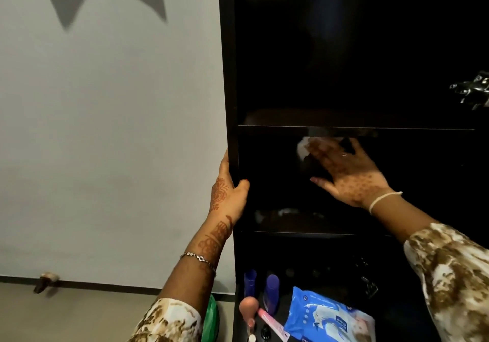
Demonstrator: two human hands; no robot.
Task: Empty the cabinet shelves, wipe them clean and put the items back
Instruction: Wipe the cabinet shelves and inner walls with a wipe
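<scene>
Nearest to you, in the lowest compartment of the dark cabinet (344,50), a blue pack of wet wipes (330,318) lies flat. To its left, a pink sponge (248,305) and a pink tube (272,324) are at the front, and two purple bottles (272,288) stand upright behind them.

Your left hand (229,191) grasps the side panel (231,103) of the cabinet at the height of the middle compartment. The thumb is curled round the front edge to the inside and the palm lies on the outer face.

Your right hand (349,175) is deeper, inside the middle compartment, above the lower shelf (304,232). Its fingers are straight and spread, and the fingertips press a white cloth (303,148) against the back wall, just under the upper shelf (344,127). The cloth is blurred, so you cannot tell how it is folded.

A metal hinge (473,90) shows at the right edge of the top compartment. Left of the cabinet is a pale wall (105,130).
</scene>
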